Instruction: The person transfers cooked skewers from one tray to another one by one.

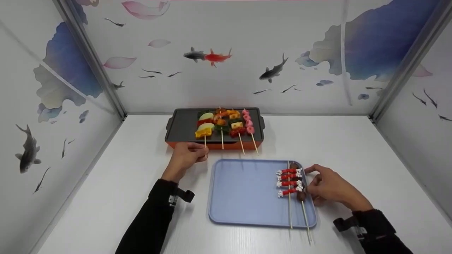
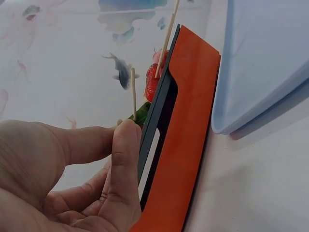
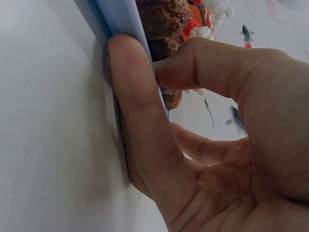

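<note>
Near the front left of a small orange and black grill [image 1: 182,123], my left hand [image 1: 185,155] pinches the bare stick of the leftmost vegetable skewer [image 1: 203,132] between thumb and fingers. That skewer's yellow, pale green and red pieces lie on the grill plate. My right hand [image 1: 330,185] grips the right rim of a light blue tray [image 1: 247,197]; in the right wrist view its thumb [image 3: 181,72] is at the inner side and a finger [image 3: 140,101] along the outside. Beside that rim lie a brown meatball skewer [image 1: 301,196] and a red-and-white skewer [image 1: 289,183].
Several more skewers lie on the grill, including a pink one [image 1: 248,121] at its right, their sticks jutting over the front edge. The white table [image 1: 148,225] is enclosed by patterned panels [image 1: 226,84] at the back and sides.
</note>
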Action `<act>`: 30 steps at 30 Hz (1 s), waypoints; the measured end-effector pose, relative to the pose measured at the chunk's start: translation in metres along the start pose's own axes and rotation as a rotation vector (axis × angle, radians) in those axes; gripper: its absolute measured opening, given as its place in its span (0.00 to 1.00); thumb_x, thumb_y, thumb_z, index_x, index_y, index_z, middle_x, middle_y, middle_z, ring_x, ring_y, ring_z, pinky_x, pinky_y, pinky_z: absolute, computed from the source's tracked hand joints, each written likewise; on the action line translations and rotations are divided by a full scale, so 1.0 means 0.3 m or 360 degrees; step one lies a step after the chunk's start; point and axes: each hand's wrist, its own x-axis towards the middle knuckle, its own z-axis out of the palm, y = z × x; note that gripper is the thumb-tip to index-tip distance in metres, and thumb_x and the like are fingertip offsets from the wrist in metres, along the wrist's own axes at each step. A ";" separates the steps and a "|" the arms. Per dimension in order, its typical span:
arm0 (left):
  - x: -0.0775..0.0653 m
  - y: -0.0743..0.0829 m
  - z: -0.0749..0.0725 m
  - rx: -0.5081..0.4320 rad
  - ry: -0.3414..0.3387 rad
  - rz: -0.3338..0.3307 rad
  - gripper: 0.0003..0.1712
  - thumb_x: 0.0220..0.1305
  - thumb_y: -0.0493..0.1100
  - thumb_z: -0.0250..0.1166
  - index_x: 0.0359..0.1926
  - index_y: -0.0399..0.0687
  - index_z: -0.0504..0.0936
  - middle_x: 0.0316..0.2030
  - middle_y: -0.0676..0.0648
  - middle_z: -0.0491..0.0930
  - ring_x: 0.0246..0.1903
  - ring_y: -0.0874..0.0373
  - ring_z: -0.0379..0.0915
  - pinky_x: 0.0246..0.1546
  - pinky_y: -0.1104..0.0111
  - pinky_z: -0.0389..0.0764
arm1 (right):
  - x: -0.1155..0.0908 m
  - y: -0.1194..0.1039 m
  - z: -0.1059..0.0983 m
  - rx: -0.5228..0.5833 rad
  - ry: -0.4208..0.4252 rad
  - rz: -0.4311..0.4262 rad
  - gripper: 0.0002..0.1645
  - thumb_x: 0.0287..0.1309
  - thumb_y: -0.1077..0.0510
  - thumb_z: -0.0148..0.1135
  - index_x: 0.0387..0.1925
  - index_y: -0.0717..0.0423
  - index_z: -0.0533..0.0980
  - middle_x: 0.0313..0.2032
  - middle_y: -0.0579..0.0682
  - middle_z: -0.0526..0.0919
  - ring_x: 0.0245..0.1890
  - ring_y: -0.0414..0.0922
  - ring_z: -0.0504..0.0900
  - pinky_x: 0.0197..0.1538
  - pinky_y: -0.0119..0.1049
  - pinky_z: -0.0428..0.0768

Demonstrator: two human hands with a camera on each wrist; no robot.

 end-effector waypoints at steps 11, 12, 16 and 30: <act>-0.016 0.011 -0.003 0.0012 -0.0011 0.0066 0.15 0.65 0.36 0.71 0.50 0.34 0.84 0.42 0.35 0.86 0.40 0.47 0.86 0.45 0.60 0.85 | -0.004 -0.001 0.001 0.0056 -0.0008 -0.0002 0.37 0.55 0.66 0.67 0.67 0.60 0.66 0.33 0.59 0.80 0.26 0.53 0.84 0.29 0.46 0.85; -0.016 0.011 -0.004 0.0027 -0.0011 0.0069 0.15 0.65 0.37 0.72 0.50 0.34 0.84 0.42 0.35 0.86 0.40 0.47 0.86 0.45 0.61 0.85 | -0.004 -0.002 0.001 0.0062 -0.0012 -0.0003 0.38 0.55 0.67 0.66 0.67 0.60 0.66 0.33 0.59 0.80 0.26 0.53 0.84 0.29 0.46 0.85; -0.023 0.020 -0.003 0.0032 -0.0020 0.0059 0.17 0.65 0.39 0.72 0.52 0.34 0.84 0.43 0.34 0.86 0.41 0.47 0.86 0.46 0.61 0.85 | -0.004 -0.004 0.002 0.0068 -0.0010 0.0000 0.38 0.54 0.67 0.67 0.67 0.60 0.66 0.33 0.59 0.80 0.26 0.53 0.84 0.29 0.46 0.85; -0.033 0.036 0.016 0.0011 0.0009 0.0066 0.14 0.63 0.36 0.73 0.47 0.34 0.85 0.41 0.35 0.85 0.39 0.48 0.86 0.44 0.60 0.86 | -0.002 -0.003 0.001 0.0079 -0.0027 0.0032 0.38 0.56 0.65 0.69 0.68 0.58 0.65 0.35 0.59 0.80 0.27 0.53 0.85 0.30 0.46 0.86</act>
